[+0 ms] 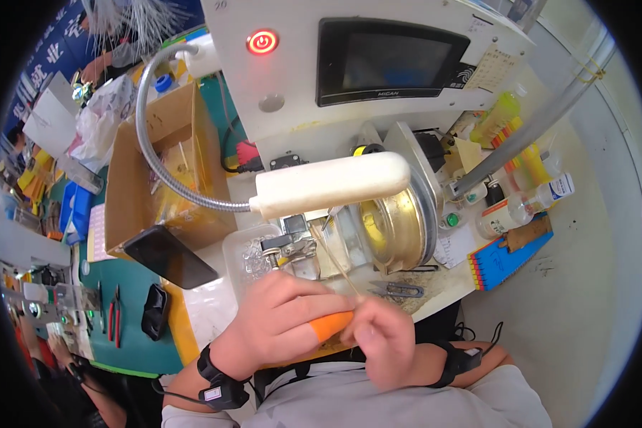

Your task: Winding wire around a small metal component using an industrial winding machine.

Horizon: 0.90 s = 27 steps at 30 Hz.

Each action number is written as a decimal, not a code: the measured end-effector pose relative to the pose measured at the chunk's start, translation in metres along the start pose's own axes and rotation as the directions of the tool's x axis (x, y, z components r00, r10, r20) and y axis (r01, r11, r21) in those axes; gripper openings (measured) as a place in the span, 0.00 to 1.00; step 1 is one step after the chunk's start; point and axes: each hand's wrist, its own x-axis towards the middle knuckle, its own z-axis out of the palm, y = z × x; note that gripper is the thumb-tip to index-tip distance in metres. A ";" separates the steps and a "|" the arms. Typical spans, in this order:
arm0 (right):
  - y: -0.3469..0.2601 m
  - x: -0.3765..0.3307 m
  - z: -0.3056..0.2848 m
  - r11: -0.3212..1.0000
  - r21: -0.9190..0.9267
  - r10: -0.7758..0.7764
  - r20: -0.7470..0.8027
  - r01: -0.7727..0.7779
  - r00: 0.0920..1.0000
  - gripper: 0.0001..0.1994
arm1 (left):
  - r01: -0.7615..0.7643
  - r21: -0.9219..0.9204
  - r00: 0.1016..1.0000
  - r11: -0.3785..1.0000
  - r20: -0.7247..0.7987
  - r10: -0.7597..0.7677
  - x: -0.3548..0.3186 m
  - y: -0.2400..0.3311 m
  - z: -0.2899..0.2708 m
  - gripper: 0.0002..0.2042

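- The right hand [385, 339] is closing its curled fingers on the lower end of a thin tan stick [337, 264].
- The left hand [282, 317], wearing an orange finger cover [329, 327], is bending its fingers just beside that end; whether it is gripping too, one cannot tell.
- The stick is slanting up from the hands toward a small metal clamp [292, 246].
- Thread snips [399, 289] are lying near the right hand on the table [210, 307].
- A white lamp [332, 184] is hanging above.
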 end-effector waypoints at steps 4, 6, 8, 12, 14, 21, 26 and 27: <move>0.003 0.023 0.018 0.870 0.388 0.385 -0.150 -0.304 0.911 0.09 | 0.159 -0.036 0.982 0.987 0.113 -0.154 -0.017 -0.002 -0.001 0.17; 0.005 0.038 0.023 0.850 0.445 0.385 -0.163 -0.280 0.908 0.09 | 0.197 -0.054 0.978 0.979 0.086 -0.192 -0.022 -0.002 0.004 0.17; -0.004 0.054 0.026 0.728 0.605 0.480 -0.113 -0.323 0.870 0.09 | 0.235 -0.072 0.971 0.969 0.059 -0.231 -0.026 -0.002 0.006 0.17; -0.005 0.067 0.021 0.777 0.515 0.472 -0.093 -0.364 0.877 0.09 | 0.225 -0.053 0.972 0.973 0.078 -0.220 -0.030 -0.007 0.008 0.15; -0.004 0.069 0.021 0.806 0.521 0.383 -0.097 -0.281 0.918 0.06 | 0.215 -0.054 0.974 0.975 0.081 -0.210 -0.032 -0.009 0.010 0.15; 0.003 0.076 0.029 0.889 0.393 0.328 -0.186 -0.236 0.926 0.03 | 0.244 -0.095 0.968 0.965 0.093 -0.235 -0.032 -0.011 0.010 0.15; 0.009 0.080 0.035 0.958 0.239 0.230 -0.304 -0.160 0.925 0.07 | 0.231 -0.092 0.971 0.969 0.091 -0.223 -0.031 -0.011 0.008 0.13; 0.008 0.081 0.036 0.958 0.241 0.228 -0.304 -0.157 0.925 0.07 | 0.193 -0.095 0.975 0.977 0.127 -0.180 -0.031 -0.011 0.003 0.14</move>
